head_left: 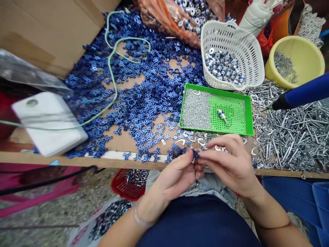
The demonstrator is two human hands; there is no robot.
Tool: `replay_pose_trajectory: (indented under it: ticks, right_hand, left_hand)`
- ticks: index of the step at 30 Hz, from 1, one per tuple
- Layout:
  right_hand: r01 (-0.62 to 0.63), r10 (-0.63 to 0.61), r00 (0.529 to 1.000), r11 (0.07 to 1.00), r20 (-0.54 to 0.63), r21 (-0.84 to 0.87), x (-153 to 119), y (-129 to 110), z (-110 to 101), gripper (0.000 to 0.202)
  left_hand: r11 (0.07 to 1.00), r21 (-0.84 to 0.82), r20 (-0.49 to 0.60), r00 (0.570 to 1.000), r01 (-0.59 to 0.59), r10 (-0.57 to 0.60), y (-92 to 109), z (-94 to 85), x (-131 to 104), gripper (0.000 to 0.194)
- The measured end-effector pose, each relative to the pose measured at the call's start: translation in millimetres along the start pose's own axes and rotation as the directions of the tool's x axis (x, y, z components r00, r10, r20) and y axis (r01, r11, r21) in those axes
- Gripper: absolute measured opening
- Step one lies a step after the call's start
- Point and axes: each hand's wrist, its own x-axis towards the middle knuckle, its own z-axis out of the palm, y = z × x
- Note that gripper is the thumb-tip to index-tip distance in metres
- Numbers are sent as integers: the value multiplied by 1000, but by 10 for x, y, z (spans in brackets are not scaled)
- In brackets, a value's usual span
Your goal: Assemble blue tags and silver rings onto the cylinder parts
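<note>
My left hand and my right hand meet over the table's front edge. Between their fingertips is a small dark blue three-armed piece, partly hidden by the fingers. My left thumb and fingers close on it from one side, while my right thumb and finger pinch it from the other. A bit of metal shows below my left fingers, too small to name. Just behind my hands stands a green tray with tiny silver parts in its left part and one blue-and-silver assembled piece lying on its right.
Many blue three-armed pieces cover the table. A white basket holds blue-and-silver cylinders; beside it is a yellow bowl. Metal rods are heaped at right, under a blue pen-like object. A green cord crosses the left.
</note>
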Motion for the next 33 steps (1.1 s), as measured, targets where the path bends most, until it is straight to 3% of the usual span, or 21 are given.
replay_pose_trajectory:
  ticks: [9, 17, 25, 30, 33]
  right_hand:
    - [16, -16, 993, 1000, 121, 4, 36, 45, 123, 12]
    - [9, -17, 979, 999, 205, 43, 20, 91, 94, 14]
    - [60, -67, 985, 997, 158, 43, -2, 112, 91, 13]
    - [143, -149, 980, 988, 135, 56, -27, 113, 78, 15]
    - [141, -152, 975, 987, 161, 79, -23, 116, 63, 12]
  left_hand:
    - [999, -36, -3, 1000, 13, -13, -8, -68, 6, 31]
    - [930, 329, -38, 981, -167, 190, 64, -86, 1, 26]
    - [821, 512, 60, 964, -252, 258, 130, -77, -52, 18]
    - [771, 576, 163, 963, -271, 217, 198, -89, -34, 16]
    - [770, 580, 158, 964, -266, 214, 214, -101, -16, 18]
